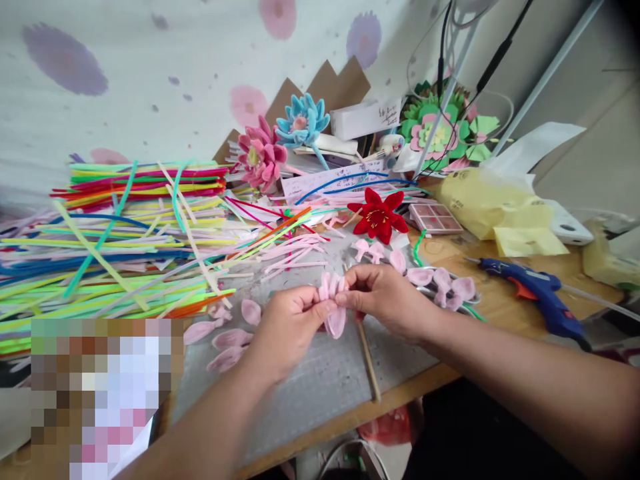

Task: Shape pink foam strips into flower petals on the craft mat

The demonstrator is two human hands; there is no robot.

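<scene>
Both hands meet above a grey mat [320,380] on the table. My left hand [287,327] and my right hand [383,297] are closed in pinches on a small cluster of pale pink pipe-cleaner petals [334,303], held between them. A thin wooden stick [369,360] lies on the mat just below the petals. Loose pink petals [227,340] lie left of my left hand, and more pink petals [443,280] lie right of my right hand.
A big heap of coloured pipe cleaners [115,233] fills the left. A red flower [377,215], a pink flower [260,157] and a blue flower [303,123] stand behind. A blue glue gun [535,293] lies at right, near yellow bags [493,207].
</scene>
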